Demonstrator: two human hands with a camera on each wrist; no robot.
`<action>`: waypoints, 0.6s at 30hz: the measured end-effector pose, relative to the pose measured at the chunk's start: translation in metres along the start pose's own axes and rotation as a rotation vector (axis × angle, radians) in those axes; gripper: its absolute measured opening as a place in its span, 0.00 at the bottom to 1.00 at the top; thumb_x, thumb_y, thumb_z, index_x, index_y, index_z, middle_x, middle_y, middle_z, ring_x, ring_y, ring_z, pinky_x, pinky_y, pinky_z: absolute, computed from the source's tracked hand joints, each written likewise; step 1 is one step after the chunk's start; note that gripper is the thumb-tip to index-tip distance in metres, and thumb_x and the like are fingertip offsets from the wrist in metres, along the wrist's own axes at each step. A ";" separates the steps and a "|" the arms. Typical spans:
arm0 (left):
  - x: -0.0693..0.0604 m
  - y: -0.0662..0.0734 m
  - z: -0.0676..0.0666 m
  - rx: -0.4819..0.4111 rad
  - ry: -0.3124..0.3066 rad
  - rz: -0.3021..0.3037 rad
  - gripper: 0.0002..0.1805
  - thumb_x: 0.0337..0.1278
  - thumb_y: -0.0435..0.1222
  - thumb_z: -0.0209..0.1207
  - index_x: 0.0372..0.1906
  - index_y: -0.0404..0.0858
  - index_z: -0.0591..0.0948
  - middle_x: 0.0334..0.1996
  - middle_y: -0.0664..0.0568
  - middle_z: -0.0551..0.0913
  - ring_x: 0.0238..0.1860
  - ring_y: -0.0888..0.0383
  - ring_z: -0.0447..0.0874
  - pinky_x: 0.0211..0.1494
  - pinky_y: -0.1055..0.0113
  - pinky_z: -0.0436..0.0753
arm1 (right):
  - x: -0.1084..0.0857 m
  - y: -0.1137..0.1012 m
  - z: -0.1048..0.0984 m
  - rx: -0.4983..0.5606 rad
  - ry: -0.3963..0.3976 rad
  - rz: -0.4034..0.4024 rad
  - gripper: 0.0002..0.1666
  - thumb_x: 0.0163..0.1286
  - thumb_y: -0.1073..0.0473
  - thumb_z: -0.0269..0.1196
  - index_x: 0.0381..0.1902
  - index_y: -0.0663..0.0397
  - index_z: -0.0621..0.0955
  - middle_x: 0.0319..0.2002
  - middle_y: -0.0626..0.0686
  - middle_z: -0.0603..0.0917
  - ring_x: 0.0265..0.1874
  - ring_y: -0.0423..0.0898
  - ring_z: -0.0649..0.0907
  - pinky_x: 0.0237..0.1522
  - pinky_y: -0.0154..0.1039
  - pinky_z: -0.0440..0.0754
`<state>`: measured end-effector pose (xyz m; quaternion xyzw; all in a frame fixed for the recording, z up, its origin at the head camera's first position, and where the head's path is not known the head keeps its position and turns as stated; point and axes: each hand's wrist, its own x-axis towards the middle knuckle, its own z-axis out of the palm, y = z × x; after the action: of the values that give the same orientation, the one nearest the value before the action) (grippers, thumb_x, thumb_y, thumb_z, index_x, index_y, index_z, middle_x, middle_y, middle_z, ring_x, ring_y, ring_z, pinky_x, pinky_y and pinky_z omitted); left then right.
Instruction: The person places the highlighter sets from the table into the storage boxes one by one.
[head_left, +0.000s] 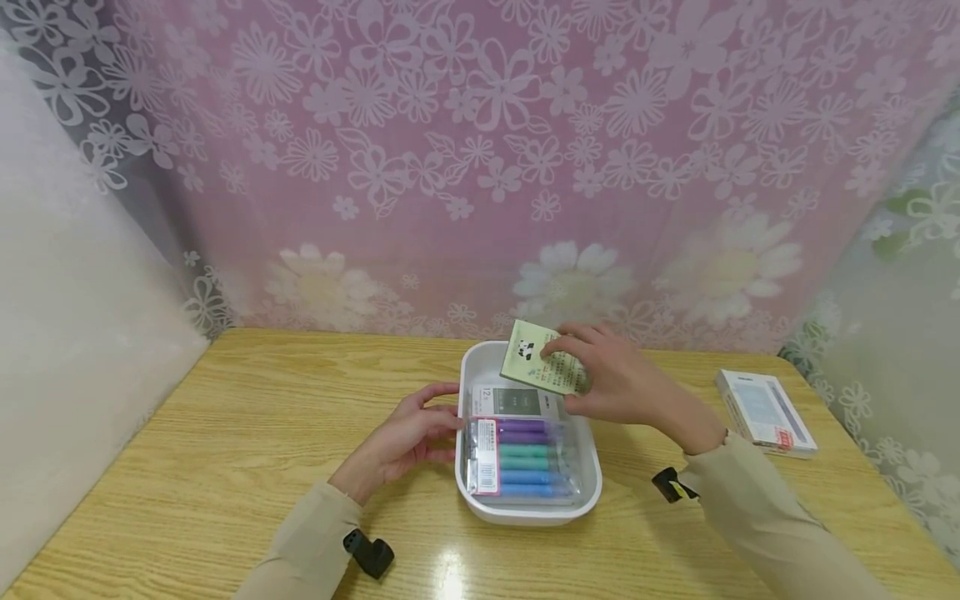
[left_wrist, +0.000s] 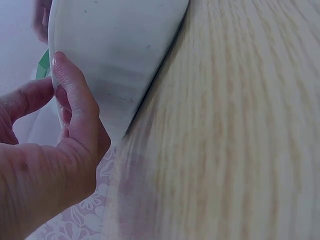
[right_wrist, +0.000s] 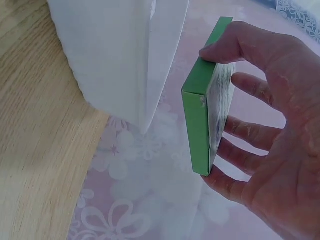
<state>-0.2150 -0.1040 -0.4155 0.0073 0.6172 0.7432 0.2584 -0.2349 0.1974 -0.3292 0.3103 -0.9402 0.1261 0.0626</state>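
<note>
A white plastic basin [head_left: 592,492] stands on the table. My left hand [head_left: 408,433] holds its left rim, pinching the wall between thumb and curled fingers, as the left wrist view shows [left_wrist: 75,125]. Above the basin's far end, my right hand [head_left: 618,375] grips a flat green box [head_left: 517,354] with a panda picture and small print. In the right wrist view the green box [right_wrist: 200,100] is tilted on edge, apart from the basin. Inside the basin lie a clear pack of purple, green and blue pens [head_left: 525,458] and a grey-and-white box [head_left: 517,402], partly covered.
A white box with a red label [head_left: 765,412] lies at the right of the wood-grain table [head_left: 300,417]. Behind the table hangs a pink floral curtain [head_left: 450,167], with pale curtains at both sides. Small black devices [head_left: 367,554] are strapped to both sleeves.
</note>
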 end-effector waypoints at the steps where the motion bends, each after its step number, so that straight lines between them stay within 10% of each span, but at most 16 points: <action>1: 0.000 0.000 0.000 0.002 0.000 -0.001 0.36 0.61 0.29 0.60 0.74 0.41 0.64 0.54 0.46 0.84 0.44 0.57 0.86 0.38 0.63 0.89 | 0.002 0.000 0.001 0.002 -0.010 0.002 0.34 0.52 0.56 0.74 0.59 0.43 0.80 0.71 0.62 0.74 0.69 0.65 0.72 0.63 0.69 0.75; 18: 0.000 0.000 -0.002 -0.005 -0.016 0.007 0.36 0.61 0.29 0.61 0.74 0.41 0.64 0.53 0.45 0.84 0.44 0.57 0.86 0.39 0.62 0.89 | 0.033 -0.001 0.023 0.045 -0.185 -0.040 0.34 0.51 0.56 0.74 0.60 0.43 0.80 0.70 0.57 0.75 0.70 0.62 0.74 0.68 0.64 0.74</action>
<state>-0.2158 -0.1058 -0.4163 0.0149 0.6132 0.7455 0.2607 -0.2612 0.1716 -0.3447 0.3408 -0.9324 0.1169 -0.0290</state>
